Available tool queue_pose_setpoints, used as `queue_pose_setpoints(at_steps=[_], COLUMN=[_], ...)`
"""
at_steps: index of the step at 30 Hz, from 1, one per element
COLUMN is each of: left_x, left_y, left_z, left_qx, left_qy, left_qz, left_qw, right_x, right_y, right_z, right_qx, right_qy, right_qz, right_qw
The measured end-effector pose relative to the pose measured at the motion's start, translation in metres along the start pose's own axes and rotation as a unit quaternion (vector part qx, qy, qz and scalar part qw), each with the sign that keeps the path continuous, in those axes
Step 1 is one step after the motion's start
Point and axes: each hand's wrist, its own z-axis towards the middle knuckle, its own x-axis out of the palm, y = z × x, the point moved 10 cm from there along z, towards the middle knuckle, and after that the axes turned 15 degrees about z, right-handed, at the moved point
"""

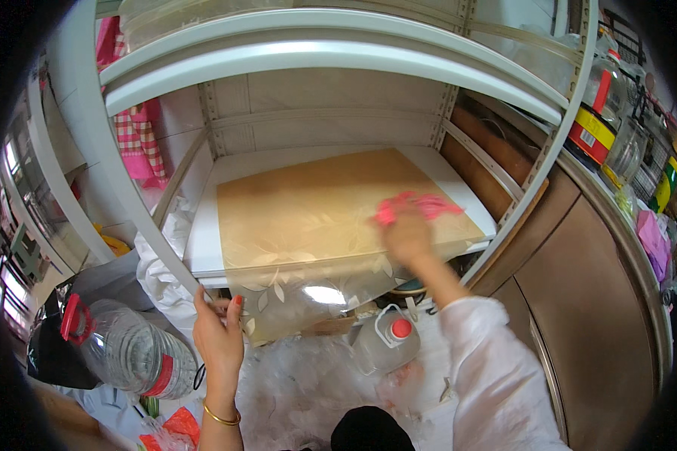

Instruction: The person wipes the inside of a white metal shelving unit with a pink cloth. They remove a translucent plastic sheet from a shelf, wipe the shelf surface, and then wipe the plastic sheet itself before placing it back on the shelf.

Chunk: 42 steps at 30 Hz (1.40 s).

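Observation:
My right hand (407, 234) is shut on a bright pink cloth (420, 206), both blurred. It is over the right part of a leaf-patterned, translucent plastic mat (299, 214). The mat covers much of a white shelf board (203, 237), and its front part hangs over the edge. My left hand (220, 327) grips the front left post (152, 225) of the shelf rack at board level. The thumb, with a red nail, points up beside the mat's hanging edge; a gold bangle circles the wrist.
A large clear water bottle (141, 349) leans at the left. Below the shelf, a jug with a red cap (386, 338) stands by crumpled clear plastic (299, 377). An upper shelf beam (327, 56) crosses above. Brown cabinets (592, 293) flank the right; bottles line the counter.

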Motion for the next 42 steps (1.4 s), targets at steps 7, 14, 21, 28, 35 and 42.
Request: queue_pose_setpoints(at_steps=[7,14,21,28,35,42], left_x=[0.043,0.089,0.108,0.103,0.095,0.101], left_y=[-0.065,-0.059,-0.065,-0.054,-0.055,-0.053], left_z=[0.102,0.112,0.104,0.106,0.107,0.108], left_qx=[0.211,0.23,0.255,0.258,0.254,0.264], left_qy=[-0.014,0.083,0.077,0.078,0.081,0.069], left_qz=[0.159,0.138,0.275,0.308,0.296,0.29], left_qw=[0.964,0.96,0.924,0.913,0.917,0.917], right_x=[0.131,0.067,0.078,0.197,0.151,0.057], right_y=[0.21,-0.044,-0.041,0.183,0.043,-0.098], right_z=[-0.026,0.081,0.099,0.088,0.183,0.158], right_qx=[-0.266,-0.09,0.041,-0.288,-0.323,-0.056], right_qy=[0.1,0.107,0.239,0.28,0.082,0.149], right_qz=[0.116,-0.062,-0.137,0.182,-0.097,0.154], right_qw=[0.952,0.988,0.96,0.897,0.938,0.975])
